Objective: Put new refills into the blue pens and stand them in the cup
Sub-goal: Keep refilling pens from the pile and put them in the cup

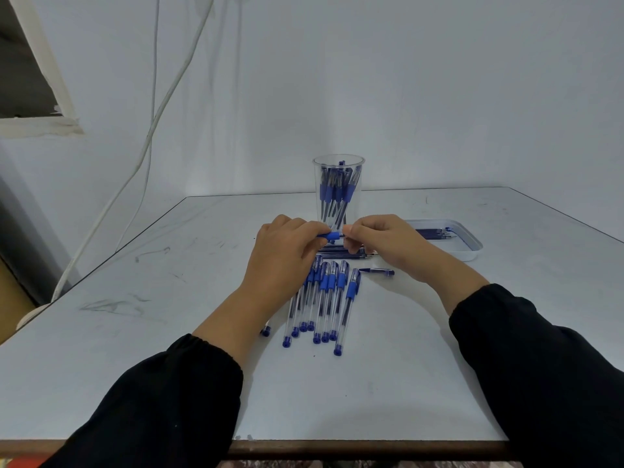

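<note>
With several pens already stood in the cup (338, 184) and about eight more laid on the table (135, 349), one blue pen (332, 236) is gripped at either end by the left hand (282, 251) and right hand (381, 244) just before the cup.

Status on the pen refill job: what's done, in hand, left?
Done: a batch of blue pens stands in the clear cup. In hand: the left hand and right hand together hold one pen by its blue grip, in front of the cup. Left: a row of pens lies on the table, with loose refills beyond them and more in the white tray.
</note>
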A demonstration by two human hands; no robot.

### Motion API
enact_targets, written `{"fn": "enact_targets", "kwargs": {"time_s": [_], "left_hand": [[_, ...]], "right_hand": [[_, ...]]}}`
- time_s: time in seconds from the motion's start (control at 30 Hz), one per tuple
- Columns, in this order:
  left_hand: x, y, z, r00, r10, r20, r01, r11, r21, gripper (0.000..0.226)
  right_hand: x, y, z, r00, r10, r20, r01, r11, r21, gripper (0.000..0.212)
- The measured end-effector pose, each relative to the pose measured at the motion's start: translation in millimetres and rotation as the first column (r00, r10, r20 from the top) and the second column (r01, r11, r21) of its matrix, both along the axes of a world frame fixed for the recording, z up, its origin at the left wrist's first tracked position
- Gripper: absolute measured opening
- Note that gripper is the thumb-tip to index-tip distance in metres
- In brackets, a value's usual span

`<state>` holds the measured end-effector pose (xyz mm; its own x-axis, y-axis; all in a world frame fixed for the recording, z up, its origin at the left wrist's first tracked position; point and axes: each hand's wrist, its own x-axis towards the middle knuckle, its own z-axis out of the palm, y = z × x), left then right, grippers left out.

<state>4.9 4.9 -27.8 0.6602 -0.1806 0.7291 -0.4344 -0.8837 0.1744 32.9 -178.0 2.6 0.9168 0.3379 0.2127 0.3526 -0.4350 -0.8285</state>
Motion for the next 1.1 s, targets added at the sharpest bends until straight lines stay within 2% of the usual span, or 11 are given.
{"fn": "enact_targets", "kwargs": {"time_s": [0.2,0.37,0.47,0.67,0.97,1.03,1.1], "left_hand": [[-0.4,-0.8,0.2,1.000,-0.007,0.005,0.007,1.000,0.001,0.019],[-0.4,-0.9,1.4,1.000,0.002,0.005,-0.002,1.000,-0.004,0.019],[-0.3,-0.7,0.9,1.000,0.000,0.007,0.000,1.000,0.000,0.019],[-1.1,-1.1,1.3,1.000,-0.008,0.012,0.008,1.000,0.001,0.019],[0.6,0.4,0.0,1.000,0.006,0.021,-0.006,1.000,0.000,0.019],[1.5,1.5,-0.8,1.000,0.018,0.020,-0.018,1.000,-0.004,0.019],[1.8,2.0,-1.2,1.000,0.024,0.011,-0.024,1.000,-0.011,0.020]], "right_hand": [[-2.1,-0.3,1.2,0.999,-0.034,0.002,0.034,0.999,-0.042,0.046],[0.4,-2.4,0.3,0.999,0.032,-0.031,-0.031,0.999,0.013,0.016],[1.2,-2.6,-0.5,0.999,0.042,-0.011,-0.041,0.999,0.030,0.010],[2.7,-1.5,-1.5,1.000,0.027,-0.004,-0.027,1.000,0.011,0.025],[4.5,-6.5,0.8,1.000,-0.023,-0.017,0.022,1.000,-0.020,0.034],[9.0,-14.2,2.0,0.998,-0.066,0.004,0.066,0.992,-0.107,0.028],[13.3,-23.9,2.8,0.993,-0.095,0.067,0.112,0.935,-0.336,0.016]]}}
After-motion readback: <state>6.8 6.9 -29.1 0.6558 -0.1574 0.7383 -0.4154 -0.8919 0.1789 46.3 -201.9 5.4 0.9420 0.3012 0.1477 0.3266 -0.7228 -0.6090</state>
